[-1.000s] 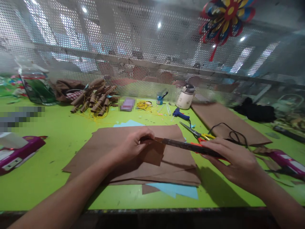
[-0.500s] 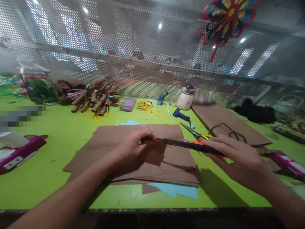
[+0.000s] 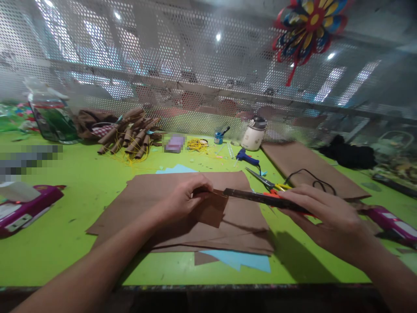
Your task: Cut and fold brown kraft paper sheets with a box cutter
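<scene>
You work at what looks like a craft workshop or studio; a bright green tabletop (image 3: 81, 191), flecked with scraps, carries brown paper sheets (image 3: 146, 187), scissors (image 3: 260, 177) and a blue glue gun (image 3: 246, 157); tied paper rolls (image 3: 138, 141) and yellow string (image 3: 197, 144) lie on its far side; a perforated metal screen (image 3: 195, 65) rises behind, a colorful flower-shaped ornament (image 3: 314, 21) hanging at upper right.

Lime-green table (image 3: 74, 182), brown sheets (image 3: 146, 187) stacked below the left hand (image 3: 187, 198), brown tubes (image 3: 132, 139) well beyond it, yellow-handled scissors (image 3: 265, 180) just beyond the right hand (image 3: 322, 213), blue glue gun (image 3: 248, 157) and white bottle (image 3: 253, 135) farther from it
</scene>
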A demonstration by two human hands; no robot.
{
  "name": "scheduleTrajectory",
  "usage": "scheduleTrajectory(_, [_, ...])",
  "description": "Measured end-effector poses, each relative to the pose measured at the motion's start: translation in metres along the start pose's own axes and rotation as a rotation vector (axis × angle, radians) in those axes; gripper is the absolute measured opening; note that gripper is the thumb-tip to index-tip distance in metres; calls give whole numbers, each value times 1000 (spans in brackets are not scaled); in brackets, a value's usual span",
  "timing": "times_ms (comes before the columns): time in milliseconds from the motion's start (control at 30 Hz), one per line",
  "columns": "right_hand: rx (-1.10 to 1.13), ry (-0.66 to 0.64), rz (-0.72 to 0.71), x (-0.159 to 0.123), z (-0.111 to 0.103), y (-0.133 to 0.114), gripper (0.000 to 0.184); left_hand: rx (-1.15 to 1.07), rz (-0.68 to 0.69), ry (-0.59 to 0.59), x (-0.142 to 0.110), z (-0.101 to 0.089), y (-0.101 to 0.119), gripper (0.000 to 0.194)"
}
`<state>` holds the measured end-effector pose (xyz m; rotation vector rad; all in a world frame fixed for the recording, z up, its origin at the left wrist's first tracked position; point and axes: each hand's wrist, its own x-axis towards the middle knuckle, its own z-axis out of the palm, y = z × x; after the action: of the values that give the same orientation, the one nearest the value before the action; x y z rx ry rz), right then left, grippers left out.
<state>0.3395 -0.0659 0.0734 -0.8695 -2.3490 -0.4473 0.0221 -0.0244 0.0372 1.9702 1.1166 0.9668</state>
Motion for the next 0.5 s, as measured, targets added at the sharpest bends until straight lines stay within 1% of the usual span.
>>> scheduleTrajectory(167, [-10, 10, -28, 0, 1, -1, 30, -28, -8, -15, 0, 0, -3, 11])
scheduleTrajectory(333, [-3, -9, -40, 0, 3, -2, 31, -100, -32, -1, 0, 1, -4, 8])
scheduleTrajectory(500, [65, -58, -32, 0, 14, 5, 30, -191, -90, 12, -1, 0, 1, 7])
